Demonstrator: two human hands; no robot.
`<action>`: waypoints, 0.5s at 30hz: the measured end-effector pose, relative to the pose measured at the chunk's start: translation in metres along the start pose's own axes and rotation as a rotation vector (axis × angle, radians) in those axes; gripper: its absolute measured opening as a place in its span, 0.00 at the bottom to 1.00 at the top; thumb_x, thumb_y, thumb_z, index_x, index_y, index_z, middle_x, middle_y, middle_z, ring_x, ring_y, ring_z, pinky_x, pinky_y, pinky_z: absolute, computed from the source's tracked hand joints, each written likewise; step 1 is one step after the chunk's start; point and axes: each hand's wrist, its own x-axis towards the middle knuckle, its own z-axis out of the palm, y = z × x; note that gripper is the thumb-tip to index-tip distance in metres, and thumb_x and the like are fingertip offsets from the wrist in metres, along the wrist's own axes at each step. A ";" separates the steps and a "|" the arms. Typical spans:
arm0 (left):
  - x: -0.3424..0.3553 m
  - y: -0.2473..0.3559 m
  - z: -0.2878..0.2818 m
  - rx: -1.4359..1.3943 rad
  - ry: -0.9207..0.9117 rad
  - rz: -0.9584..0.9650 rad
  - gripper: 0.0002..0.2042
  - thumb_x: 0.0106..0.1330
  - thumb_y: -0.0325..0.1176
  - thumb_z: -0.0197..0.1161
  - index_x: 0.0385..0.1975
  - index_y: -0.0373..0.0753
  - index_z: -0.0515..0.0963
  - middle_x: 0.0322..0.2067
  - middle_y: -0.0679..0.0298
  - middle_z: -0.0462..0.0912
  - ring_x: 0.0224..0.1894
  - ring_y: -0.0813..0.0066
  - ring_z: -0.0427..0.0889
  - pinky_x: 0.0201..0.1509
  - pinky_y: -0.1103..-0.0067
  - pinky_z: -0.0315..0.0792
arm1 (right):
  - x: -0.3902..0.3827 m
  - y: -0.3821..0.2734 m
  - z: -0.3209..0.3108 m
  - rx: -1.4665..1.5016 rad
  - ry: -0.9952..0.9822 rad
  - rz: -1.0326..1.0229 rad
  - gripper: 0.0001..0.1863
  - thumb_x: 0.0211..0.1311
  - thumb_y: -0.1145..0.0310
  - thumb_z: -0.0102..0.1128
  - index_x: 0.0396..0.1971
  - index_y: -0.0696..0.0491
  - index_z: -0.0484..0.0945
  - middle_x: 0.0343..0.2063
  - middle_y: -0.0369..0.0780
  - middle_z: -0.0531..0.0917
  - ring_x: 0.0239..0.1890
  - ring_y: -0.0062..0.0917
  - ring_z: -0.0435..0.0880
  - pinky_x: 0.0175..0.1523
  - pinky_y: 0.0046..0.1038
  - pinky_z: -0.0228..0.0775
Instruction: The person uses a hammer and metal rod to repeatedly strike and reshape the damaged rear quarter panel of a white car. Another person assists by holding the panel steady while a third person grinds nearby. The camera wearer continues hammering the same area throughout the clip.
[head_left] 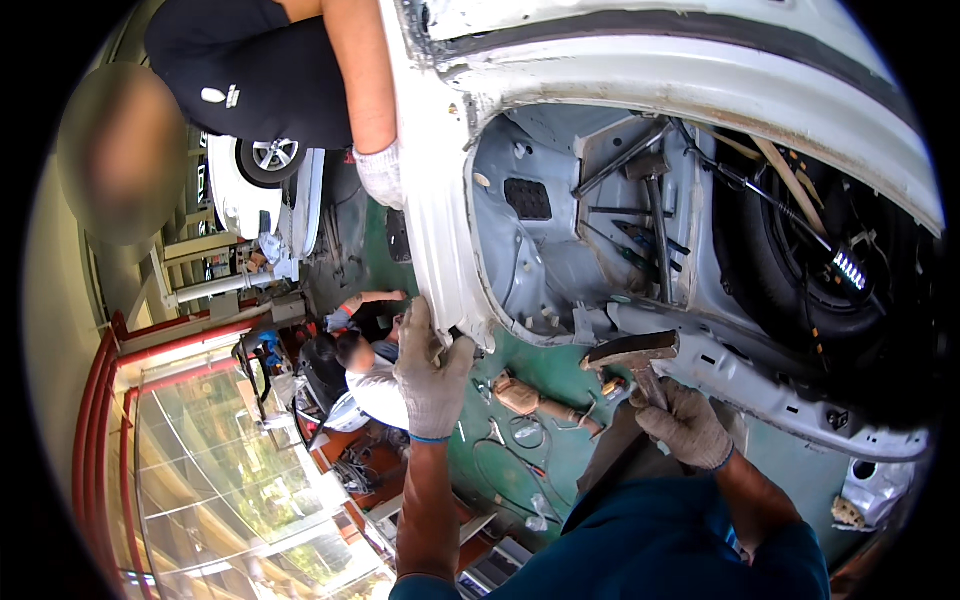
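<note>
My left hand [432, 372], in a grey work glove, grips the lower edge of a white car body panel [432, 210]. In my gloved right hand [686, 424] I hold a hammer [634, 353] by its handle, its rusty head raised near the bottom of the opened car body. Behind the panel lies the bare grey-white inner shell [540, 250] with a black spare tyre [800, 270] in it. A co-worker's gloved hand [380, 172] rests on the same panel higher up.
Loose metal bars and tools [650, 215] lie inside the shell. On the green floor [540, 470] are a rusty exhaust part [530, 398] and cables. Another person [365, 365] crouches further off near a white car [262, 175]. Red railings [105, 400] stand at left.
</note>
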 end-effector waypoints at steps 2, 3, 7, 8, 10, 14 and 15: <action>-0.019 0.007 -0.006 0.219 0.148 0.114 0.29 0.61 0.26 0.70 0.65 0.30 0.74 0.56 0.52 0.78 0.46 0.70 0.82 0.50 0.74 0.79 | -0.006 -0.007 -0.005 -0.069 0.023 -0.024 0.20 0.72 0.56 0.66 0.46 0.61 0.81 0.30 0.40 0.80 0.34 0.23 0.76 0.42 0.31 0.73; -0.033 0.023 0.000 0.304 0.230 0.165 0.28 0.61 0.27 0.70 0.63 0.30 0.75 0.54 0.52 0.79 0.44 0.71 0.83 0.49 0.74 0.79 | -0.007 -0.009 -0.010 -0.104 0.055 -0.038 0.20 0.73 0.56 0.65 0.46 0.61 0.81 0.30 0.40 0.81 0.34 0.24 0.76 0.42 0.32 0.73; -0.082 0.036 0.032 -0.255 0.103 -0.061 0.31 0.68 0.25 0.65 0.72 0.33 0.65 0.52 0.54 0.79 0.40 0.71 0.84 0.46 0.73 0.82 | -0.012 -0.013 -0.030 -0.375 0.181 0.030 0.18 0.73 0.58 0.63 0.42 0.61 0.80 0.27 0.45 0.78 0.30 0.27 0.75 0.39 0.34 0.72; -0.085 0.052 0.044 -0.539 0.052 -0.306 0.35 0.70 0.24 0.62 0.77 0.34 0.57 0.53 0.55 0.78 0.40 0.71 0.84 0.46 0.73 0.83 | -0.015 -0.015 -0.032 -0.410 0.256 0.097 0.15 0.71 0.61 0.64 0.39 0.60 0.79 0.26 0.47 0.78 0.29 0.31 0.77 0.39 0.35 0.73; -0.080 0.048 0.065 -0.693 0.152 -0.223 0.37 0.73 0.25 0.60 0.79 0.32 0.49 0.52 0.55 0.78 0.42 0.71 0.84 0.49 0.72 0.83 | -0.012 -0.006 -0.047 -0.573 0.339 -0.016 0.13 0.68 0.63 0.64 0.38 0.60 0.78 0.26 0.48 0.79 0.30 0.34 0.81 0.40 0.36 0.74; -0.068 0.045 0.091 -0.802 0.304 -0.203 0.40 0.75 0.26 0.59 0.80 0.33 0.42 0.52 0.55 0.77 0.43 0.70 0.84 0.51 0.70 0.85 | -0.005 -0.024 -0.058 -0.544 0.429 0.180 0.14 0.64 0.63 0.62 0.37 0.60 0.76 0.23 0.46 0.79 0.26 0.33 0.83 0.36 0.37 0.75; -0.068 0.043 0.095 -0.844 0.335 -0.181 0.40 0.75 0.27 0.59 0.81 0.33 0.41 0.49 0.56 0.78 0.41 0.71 0.83 0.47 0.71 0.84 | -0.004 -0.028 -0.057 -0.486 0.457 0.175 0.14 0.63 0.62 0.61 0.36 0.60 0.75 0.20 0.42 0.77 0.22 0.28 0.81 0.33 0.35 0.74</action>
